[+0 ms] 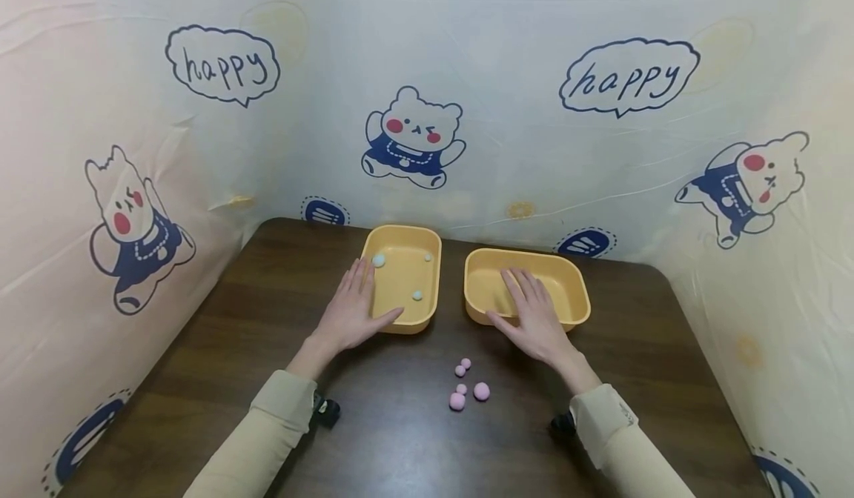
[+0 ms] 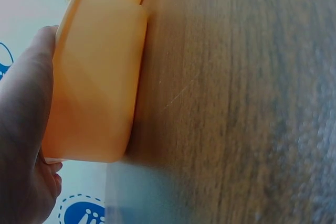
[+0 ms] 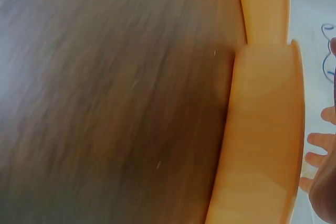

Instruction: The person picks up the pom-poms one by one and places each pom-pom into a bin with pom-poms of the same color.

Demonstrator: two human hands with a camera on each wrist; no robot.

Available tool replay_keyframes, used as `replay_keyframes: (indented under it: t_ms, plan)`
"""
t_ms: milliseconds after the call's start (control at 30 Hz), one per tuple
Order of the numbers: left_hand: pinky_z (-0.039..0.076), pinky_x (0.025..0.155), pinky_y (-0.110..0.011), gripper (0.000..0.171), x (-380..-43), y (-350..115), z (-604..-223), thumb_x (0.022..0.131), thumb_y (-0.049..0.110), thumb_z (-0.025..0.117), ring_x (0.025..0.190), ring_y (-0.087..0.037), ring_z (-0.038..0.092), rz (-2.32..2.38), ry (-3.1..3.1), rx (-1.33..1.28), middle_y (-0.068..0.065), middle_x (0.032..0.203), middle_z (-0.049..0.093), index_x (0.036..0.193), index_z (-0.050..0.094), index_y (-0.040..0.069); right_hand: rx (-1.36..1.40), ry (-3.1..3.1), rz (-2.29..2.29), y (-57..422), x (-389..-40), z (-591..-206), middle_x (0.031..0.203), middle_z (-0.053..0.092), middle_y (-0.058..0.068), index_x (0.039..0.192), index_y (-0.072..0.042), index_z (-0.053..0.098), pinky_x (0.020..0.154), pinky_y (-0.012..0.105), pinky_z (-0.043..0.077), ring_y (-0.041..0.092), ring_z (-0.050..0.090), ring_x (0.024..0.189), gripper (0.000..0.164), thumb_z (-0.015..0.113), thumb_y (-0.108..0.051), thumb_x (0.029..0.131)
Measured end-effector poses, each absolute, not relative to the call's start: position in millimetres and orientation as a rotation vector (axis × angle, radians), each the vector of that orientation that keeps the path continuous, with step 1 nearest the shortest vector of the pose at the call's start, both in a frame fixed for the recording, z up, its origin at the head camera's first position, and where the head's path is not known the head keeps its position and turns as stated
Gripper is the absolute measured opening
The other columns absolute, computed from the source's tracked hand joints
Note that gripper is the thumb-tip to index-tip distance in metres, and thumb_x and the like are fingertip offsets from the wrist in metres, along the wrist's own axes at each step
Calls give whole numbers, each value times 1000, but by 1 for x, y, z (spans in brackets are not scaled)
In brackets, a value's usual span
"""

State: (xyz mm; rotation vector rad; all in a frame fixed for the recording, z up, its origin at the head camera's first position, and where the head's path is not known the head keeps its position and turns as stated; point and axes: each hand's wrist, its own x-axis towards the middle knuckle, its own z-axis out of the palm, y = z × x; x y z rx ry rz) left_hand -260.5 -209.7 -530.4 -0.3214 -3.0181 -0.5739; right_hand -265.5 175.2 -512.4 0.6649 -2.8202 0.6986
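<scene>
My left hand [image 1: 356, 309] lies at the left and near rim of the left yellow tray [image 1: 407, 325], fingers and thumb straight and spread. In the left wrist view its thumb lies along the rim of that tray [image 2: 100, 77]. Inside the tray are three small light blue balls [image 1: 416, 296]. Over the near side of the right yellow tray [image 1: 563, 290] reaches my right hand [image 1: 536, 325], its fingers straight and holding nothing. The right wrist view shows that hand [image 3: 324, 182] partly, above the tray's rim [image 3: 299, 129].
Several pink balls [image 1: 482, 391] of different sizes lie on the dark wooden table [image 1: 400, 439], nearer than the trays and between the forearms. A printed curtain [image 1: 507, 61] hangs behind the table and along both sides. A black wrist camera [image 1: 327, 412] sits under the left cuff.
</scene>
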Motion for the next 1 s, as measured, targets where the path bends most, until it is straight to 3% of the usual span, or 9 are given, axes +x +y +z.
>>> replay_keyframes:
  t_ms: [600,1000]
  plan:
    - [14,141,-56,123,-260,-210,-528,97,83,53,174,-41,5,-587,-3025,-311,-23,185,1,174,11,-4,482,-2884,521,232,-265,-518,176,28,31,171,-3,30,135,72,14,51,22,165,90,64,-53,104]
    - [14,141,-56,122,-261,-211,-530,97,80,56,173,-43,7,-595,-2995,-335,-26,184,4,173,12,-6,366,-2961,474,271,-267,-525,180,18,31,174,-2,19,135,74,9,53,14,167,97,54,-62,108]
